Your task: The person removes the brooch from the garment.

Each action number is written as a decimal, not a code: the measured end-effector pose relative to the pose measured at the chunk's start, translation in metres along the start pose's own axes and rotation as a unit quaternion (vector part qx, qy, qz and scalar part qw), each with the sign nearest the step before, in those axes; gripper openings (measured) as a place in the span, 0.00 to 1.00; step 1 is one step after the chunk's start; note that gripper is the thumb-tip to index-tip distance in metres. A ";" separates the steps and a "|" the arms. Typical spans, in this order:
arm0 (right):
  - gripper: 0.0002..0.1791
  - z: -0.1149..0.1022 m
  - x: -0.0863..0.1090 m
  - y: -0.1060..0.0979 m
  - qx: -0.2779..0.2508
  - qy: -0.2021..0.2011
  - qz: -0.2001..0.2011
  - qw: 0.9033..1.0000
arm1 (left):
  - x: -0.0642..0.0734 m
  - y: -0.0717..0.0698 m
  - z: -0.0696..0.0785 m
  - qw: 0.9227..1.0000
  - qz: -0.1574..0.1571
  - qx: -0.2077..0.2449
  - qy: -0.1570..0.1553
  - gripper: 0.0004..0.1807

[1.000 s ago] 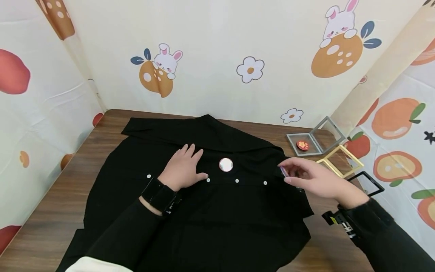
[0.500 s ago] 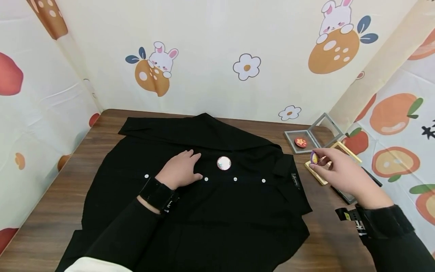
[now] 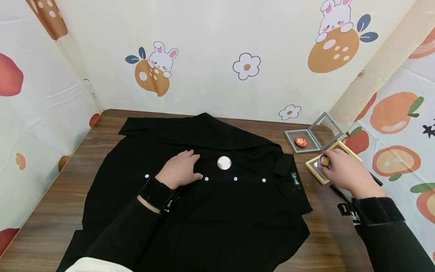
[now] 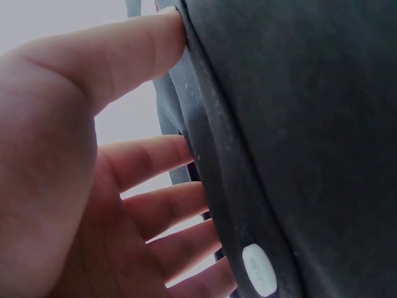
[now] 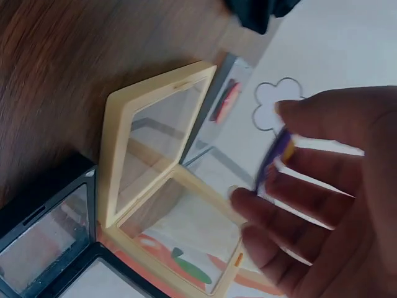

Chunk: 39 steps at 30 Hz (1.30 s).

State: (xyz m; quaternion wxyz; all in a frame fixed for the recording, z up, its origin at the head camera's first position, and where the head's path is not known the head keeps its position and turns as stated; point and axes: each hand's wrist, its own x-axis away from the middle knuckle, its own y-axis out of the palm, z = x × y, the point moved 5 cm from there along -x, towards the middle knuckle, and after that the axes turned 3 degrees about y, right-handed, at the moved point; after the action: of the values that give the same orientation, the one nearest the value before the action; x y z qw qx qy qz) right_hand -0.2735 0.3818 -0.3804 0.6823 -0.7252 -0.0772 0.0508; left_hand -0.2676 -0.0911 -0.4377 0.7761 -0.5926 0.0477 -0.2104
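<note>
A black shirt (image 3: 210, 230) with white buttons lies spread on the wooden table. My left hand (image 3: 178, 170) rests on it with fingers extended, its thumb near a button (image 4: 259, 270). Above the button row sits a round, shiny white badge (image 3: 224, 163). With thumb and fingertips, my right hand (image 3: 344, 172) pinches a round purple-and-yellow badge (image 3: 325, 161). That badge is held over a yellow-framed clear case (image 3: 314, 174), which stands open with its lid raised in the right wrist view. The fingers partly cover the badge.
Behind the yellow case, a grey-framed case (image 3: 290, 141) stands open with a red badge (image 3: 300, 142) inside. A black-framed case (image 5: 62, 177) is beside the yellow one, partly hidden by my right arm in the head view. Printed cloth walls (image 3: 204, 75) enclose the table.
My right hand has moved right from the shirt's edge to the yellow case, carrying the purple-and-yellow badge, then lowered over it. The left hand has stayed on the shirt.
</note>
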 end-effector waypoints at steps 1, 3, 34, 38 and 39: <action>0.32 0.002 -0.002 0.003 0.010 0.002 -0.007 1.000 | 0.000 0.000 0.000 1.000 0.000 -0.001 -0.001 0.40; 0.31 0.005 -0.006 0.008 0.027 0.007 -0.021 0.999 | -0.001 0.001 -0.001 1.000 0.000 -0.002 -0.001 0.40; 0.28 0.025 -0.025 0.035 -0.017 0.036 -0.123 0.992 | 0.000 0.000 0.001 1.000 0.020 -0.006 0.011 0.38; 0.27 0.022 -0.026 0.035 -0.017 0.040 -0.128 0.991 | 0.000 0.000 0.001 1.000 0.017 -0.004 0.009 0.38; 0.26 0.021 -0.026 0.034 -0.016 0.043 -0.129 0.991 | 0.000 0.000 0.001 1.000 0.015 -0.004 0.008 0.38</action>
State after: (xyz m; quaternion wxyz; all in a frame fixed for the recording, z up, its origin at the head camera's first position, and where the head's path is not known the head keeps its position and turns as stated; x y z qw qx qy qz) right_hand -0.3012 0.3961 -0.4166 0.6740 -0.7217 -0.1416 -0.0699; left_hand -0.2671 -0.0900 -0.4378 0.7762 -0.5934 0.0638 -0.2034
